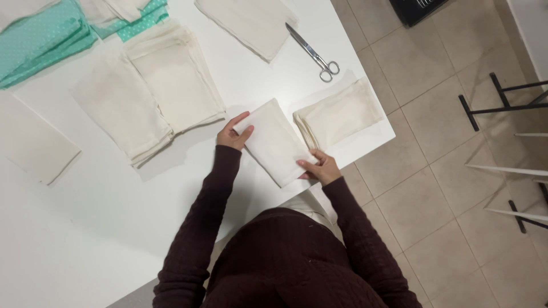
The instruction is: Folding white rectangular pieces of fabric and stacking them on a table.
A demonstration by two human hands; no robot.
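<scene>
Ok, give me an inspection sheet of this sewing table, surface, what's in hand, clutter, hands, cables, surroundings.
Surface: white rectangular table, corner at right.
Job's things: folded cream cloth rectangle, lying flat and aslant.
Clutter: stack of folded cream cloth just right of it; two bigger cream piles; another cream piece at the top edge; flat cream piece at left; mint dotted fabric; steel scissors, closed.
Hands: left hand grips the cloth's far corner; right hand presses its near corner.
Cables: nothing seen.
Surroundings: beige tiled floor; black metal frame legs at right.
</scene>
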